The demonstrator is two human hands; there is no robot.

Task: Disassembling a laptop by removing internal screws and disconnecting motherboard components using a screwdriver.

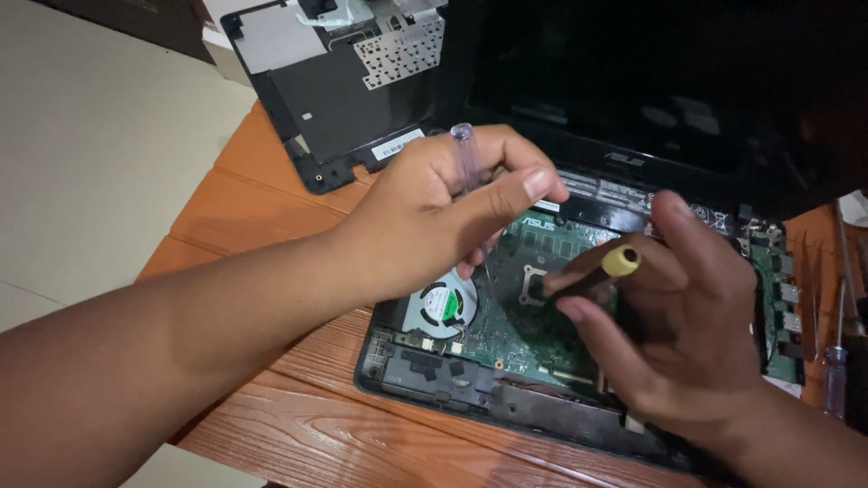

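Opened laptop base [425, 370] (green circuit board [515, 312], fan [440, 305] inside), left hand [434, 212] above.

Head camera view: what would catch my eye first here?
The opened laptop in the middle, its green circuit board and round fan laid bare on an orange wooden table. Over it, the left hand holds a clear-handled screwdriver and the right hand a black tool with a yellow end. The removed keyboard panel lies behind.
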